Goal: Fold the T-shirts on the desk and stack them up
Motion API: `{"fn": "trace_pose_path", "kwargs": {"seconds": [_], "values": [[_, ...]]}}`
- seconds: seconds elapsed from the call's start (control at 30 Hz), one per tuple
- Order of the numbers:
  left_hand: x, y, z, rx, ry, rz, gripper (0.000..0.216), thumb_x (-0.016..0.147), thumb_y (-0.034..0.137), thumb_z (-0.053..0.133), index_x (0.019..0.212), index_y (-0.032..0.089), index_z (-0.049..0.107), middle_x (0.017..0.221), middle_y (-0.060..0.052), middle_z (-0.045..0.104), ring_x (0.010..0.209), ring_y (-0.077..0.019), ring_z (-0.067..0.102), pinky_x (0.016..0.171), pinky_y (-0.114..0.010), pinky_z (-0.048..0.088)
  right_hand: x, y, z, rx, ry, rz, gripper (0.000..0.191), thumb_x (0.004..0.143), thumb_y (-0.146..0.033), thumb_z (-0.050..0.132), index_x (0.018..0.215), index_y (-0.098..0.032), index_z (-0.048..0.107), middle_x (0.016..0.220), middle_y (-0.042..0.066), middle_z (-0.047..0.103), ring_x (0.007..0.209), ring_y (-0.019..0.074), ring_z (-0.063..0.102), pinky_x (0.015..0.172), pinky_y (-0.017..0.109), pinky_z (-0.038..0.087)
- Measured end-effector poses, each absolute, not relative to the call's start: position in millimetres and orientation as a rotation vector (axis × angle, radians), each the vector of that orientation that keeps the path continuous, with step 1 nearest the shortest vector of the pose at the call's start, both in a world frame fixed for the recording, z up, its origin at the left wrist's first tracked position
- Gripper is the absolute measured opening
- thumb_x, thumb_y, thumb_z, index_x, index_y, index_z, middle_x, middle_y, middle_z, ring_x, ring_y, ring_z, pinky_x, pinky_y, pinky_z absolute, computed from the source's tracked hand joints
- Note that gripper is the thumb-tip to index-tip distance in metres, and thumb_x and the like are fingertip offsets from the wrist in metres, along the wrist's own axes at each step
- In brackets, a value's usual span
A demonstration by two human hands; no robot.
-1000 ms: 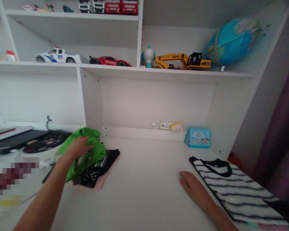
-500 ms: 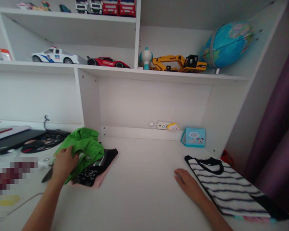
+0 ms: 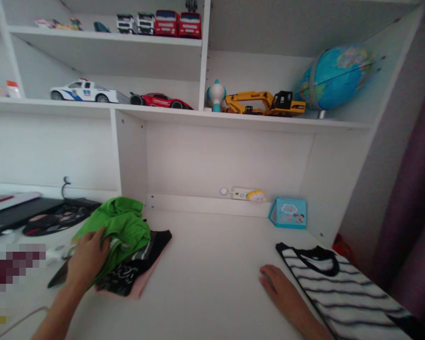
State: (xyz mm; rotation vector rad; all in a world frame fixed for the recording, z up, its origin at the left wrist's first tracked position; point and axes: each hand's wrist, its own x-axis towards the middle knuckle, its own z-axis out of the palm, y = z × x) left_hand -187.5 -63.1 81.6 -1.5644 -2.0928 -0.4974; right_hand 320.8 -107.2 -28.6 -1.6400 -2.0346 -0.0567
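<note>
My left hand [image 3: 88, 255] is closed on the near left side of a crumpled green garment [image 3: 127, 222], its fingertips partly hidden in the folds. Under the green cloth lie a black garment with white print [image 3: 122, 278] and a pink one [image 3: 145, 278]. On the right, my right hand [image 3: 274, 283] rests on the white desk [image 3: 205, 278], fingers stretched out and holding nothing. Just beyond it lies a flat, folded white shirt with dark stripes [image 3: 336, 288], its black collar toward the back.
A blue desk calendar [image 3: 290, 212] and a power strip [image 3: 242, 193] stand at the back. Dark flat items [image 3: 60, 217] lie at far left. Shelves above hold a toy excavator [image 3: 265, 103], toy cars and a globe [image 3: 340, 78]. A purple curtain [image 3: 407, 203] hangs at right.
The head view has tilted up a little, so everything sits lower in the picture. My left hand stays on the green garment, and my right hand still lies beside the striped shirt.
</note>
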Motion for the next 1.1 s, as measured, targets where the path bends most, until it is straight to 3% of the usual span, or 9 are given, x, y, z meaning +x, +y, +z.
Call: {"fn": "trace_pose_path", "kwargs": {"seconds": [0.23, 0.47, 0.77, 0.93, 1.03, 1.1], "values": [[-185, -62, 78, -1.539, -2.151, -0.461, 0.044, 0.088, 0.033, 0.016, 0.119, 0.012, 0.04, 0.106, -0.012, 0.052, 0.095, -0.0218, 0.05, 0.081, -0.03, 0.037, 320, -113, -47, -1.761, -2.076, -0.104, 0.052, 0.082, -0.045, 0.035, 0.115, -0.008, 0.052, 0.122, 0.015, 0.047, 0.113, 0.0243, 0.043, 0.095, 0.037, 0.037], [-190, -58, 72, -1.529, -2.129, -0.435, 0.044, 0.088, 0.035, 0.016, 0.119, 0.014, 0.04, 0.107, -0.01, 0.051, 0.099, -0.0222, 0.047, 0.08, -0.029, 0.038, 321, -108, -59, -1.748, -2.171, -0.17, 0.056, 0.079, -0.05, 0.037, 0.112, -0.008, 0.055, 0.12, 0.02, 0.047, 0.112, 0.031, 0.042, 0.087, 0.043, 0.043], [-191, -62, 68, -1.547, -2.146, -0.559, 0.04, 0.086, 0.027, 0.024, 0.119, 0.013, 0.042, 0.105, -0.01, 0.052, 0.096, -0.0216, 0.049, 0.079, -0.03, 0.04, 318, -108, -69, -1.754, -2.083, -0.224, 0.056, 0.079, -0.052, 0.037, 0.113, -0.011, 0.052, 0.121, 0.018, 0.048, 0.114, 0.0296, 0.041, 0.09, 0.043, 0.04], [-170, -64, 100, -1.487, -2.127, -0.994, 0.039, 0.082, 0.026, 0.03, 0.112, 0.011, 0.051, 0.1, -0.011, 0.054, 0.089, -0.0229, 0.052, 0.078, -0.033, 0.041, 309, -114, -51, -1.725, -2.022, -0.26, 0.052, 0.081, -0.05, 0.036, 0.11, -0.009, 0.051, 0.114, 0.018, 0.051, 0.109, 0.029, 0.045, 0.088, 0.045, 0.039], [-110, -74, 123, -1.909, -1.769, -1.293, 0.041, 0.077, 0.018, 0.032, 0.112, 0.013, 0.052, 0.101, -0.008, 0.054, 0.092, -0.0208, 0.05, 0.084, -0.032, 0.039, 307, -115, -44, -1.713, -1.971, -0.24, 0.046, 0.081, -0.049, 0.038, 0.106, -0.013, 0.052, 0.109, 0.014, 0.054, 0.105, 0.0258, 0.048, 0.087, 0.043, 0.039], [-61, -89, 123, -2.524, -1.447, -1.175, 0.045, 0.071, 0.01, 0.035, 0.112, 0.019, 0.053, 0.102, -0.005, 0.054, 0.093, -0.0182, 0.05, 0.085, -0.029, 0.039, 307, -115, -43, -1.7, -1.937, -0.204, 0.043, 0.08, -0.048, 0.039, 0.105, -0.015, 0.053, 0.108, 0.012, 0.055, 0.103, 0.0237, 0.049, 0.088, 0.042, 0.039]]}}
